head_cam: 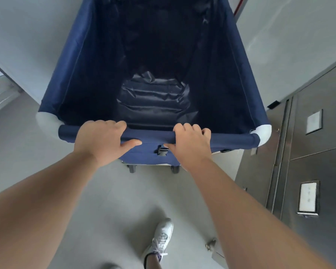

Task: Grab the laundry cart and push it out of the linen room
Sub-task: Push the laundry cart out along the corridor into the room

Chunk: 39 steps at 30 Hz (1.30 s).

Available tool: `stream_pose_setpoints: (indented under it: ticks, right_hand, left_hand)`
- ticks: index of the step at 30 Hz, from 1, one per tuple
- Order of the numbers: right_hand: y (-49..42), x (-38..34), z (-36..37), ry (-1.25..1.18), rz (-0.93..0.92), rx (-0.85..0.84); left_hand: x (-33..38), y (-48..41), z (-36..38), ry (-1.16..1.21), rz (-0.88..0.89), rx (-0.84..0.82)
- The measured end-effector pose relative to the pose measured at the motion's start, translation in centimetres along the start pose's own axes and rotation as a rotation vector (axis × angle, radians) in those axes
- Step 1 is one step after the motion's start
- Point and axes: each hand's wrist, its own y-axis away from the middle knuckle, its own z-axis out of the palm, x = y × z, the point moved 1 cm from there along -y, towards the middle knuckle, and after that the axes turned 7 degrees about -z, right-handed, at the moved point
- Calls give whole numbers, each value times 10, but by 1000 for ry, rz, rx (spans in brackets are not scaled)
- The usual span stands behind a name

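Observation:
The laundry cart is a deep navy fabric bin with white corner pieces, standing right in front of me and filling the upper middle of the head view. Its inside is dark and holds only crumpled lining. My left hand is wrapped over the near rim bar, left of centre. My right hand grips the same bar right of centre, just beside a small black buckle. Two dark casters show under the near edge.
Grey floor lies beneath me, with my white shoe stepping forward. A stainless steel door with metal plates stands close on the right. Pale walls flank the cart on both sides; a door frame edge shows at the left.

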Motion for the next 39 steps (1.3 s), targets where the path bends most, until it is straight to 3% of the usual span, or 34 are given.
stream_pose_setpoints:
  ticks: [27,39]
  right_hand:
    - [-322,20,0,-29,41,23]
    - [-475,14,6,2,74,40]
  left_hand:
    - [-120,-314,60,-52,65,-234]
    - [-192,-458,93,-47,70,-160]
